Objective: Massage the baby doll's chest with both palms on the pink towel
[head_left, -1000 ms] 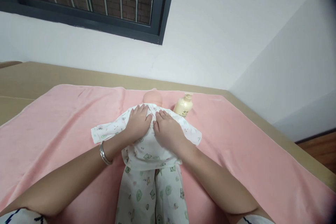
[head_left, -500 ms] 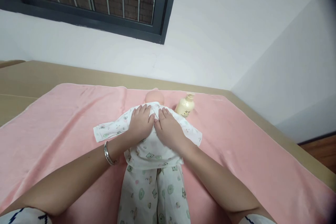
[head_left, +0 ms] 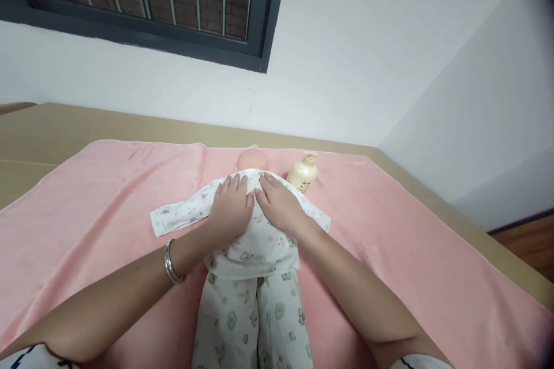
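A doll (head_left: 253, 159) lies on a pink blanket (head_left: 116, 202), its rounded head at the far end. It wears a white printed top (head_left: 259, 253) with both sleeves spread sideways and matching trousers (head_left: 281, 317). Flat on the upper part of the top, left of its middle, rests my left hand (head_left: 231, 206), with a silver bangle at the wrist. My right hand (head_left: 280, 203) lies flat beside it, on the right of the top. Fingers of both hands are extended, and neither hand grips anything. The thumbs are close together near the middle.
A cream pump bottle (head_left: 303, 173) stands on the blanket just right of the doll's head. Beyond the blanket runs a tan border (head_left: 173, 128) along the white wall. A dark-framed window (head_left: 259, 23) with bars is at the upper left.
My hands stay on the doll's top; their fingers and thumbs have shifted slightly, with my left wrist a little further left. The whole view has moved slightly.
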Available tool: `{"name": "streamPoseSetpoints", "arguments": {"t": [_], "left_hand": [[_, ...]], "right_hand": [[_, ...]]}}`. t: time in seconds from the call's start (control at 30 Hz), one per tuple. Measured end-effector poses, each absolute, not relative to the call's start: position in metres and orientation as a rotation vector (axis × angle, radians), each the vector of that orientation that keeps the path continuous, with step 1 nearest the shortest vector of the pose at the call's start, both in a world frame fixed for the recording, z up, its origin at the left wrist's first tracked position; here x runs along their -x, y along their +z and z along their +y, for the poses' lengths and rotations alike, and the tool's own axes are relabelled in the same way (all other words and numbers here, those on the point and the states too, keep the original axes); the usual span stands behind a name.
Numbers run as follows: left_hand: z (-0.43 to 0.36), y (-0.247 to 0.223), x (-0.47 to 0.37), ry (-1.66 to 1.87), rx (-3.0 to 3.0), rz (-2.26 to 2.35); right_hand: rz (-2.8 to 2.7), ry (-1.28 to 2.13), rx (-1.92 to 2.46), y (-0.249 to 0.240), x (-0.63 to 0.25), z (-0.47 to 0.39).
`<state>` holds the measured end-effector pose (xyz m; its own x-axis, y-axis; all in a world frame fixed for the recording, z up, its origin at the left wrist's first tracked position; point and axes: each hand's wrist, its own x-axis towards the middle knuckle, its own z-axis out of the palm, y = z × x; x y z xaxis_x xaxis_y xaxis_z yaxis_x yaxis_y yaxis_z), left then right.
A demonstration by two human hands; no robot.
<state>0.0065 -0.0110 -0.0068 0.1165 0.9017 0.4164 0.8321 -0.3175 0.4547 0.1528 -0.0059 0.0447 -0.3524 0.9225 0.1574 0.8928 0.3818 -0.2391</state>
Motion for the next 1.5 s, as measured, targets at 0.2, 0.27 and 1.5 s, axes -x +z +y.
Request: {"name": "streamPoseSetpoints", "arguments": {"t": [0.2, 0.27, 1.5], "left_hand": [[-0.013, -0.003, -0.005, 0.890, -2.349, 1.751], [-0.002, 0.002, 0.003, 0.791, -2.342, 1.736], [-0.017, 0.002, -0.009, 0.817, -2.429, 1.935]], "right_hand": [[-2.356, 0.101, 1.659, 0.045, -0.145, -0.014], [-2.395, 0.041, 1.679, 0.044, -0.138, -0.027], [-2.270, 0.209, 1.523, 0.035, -0.157, 0.006]]}}
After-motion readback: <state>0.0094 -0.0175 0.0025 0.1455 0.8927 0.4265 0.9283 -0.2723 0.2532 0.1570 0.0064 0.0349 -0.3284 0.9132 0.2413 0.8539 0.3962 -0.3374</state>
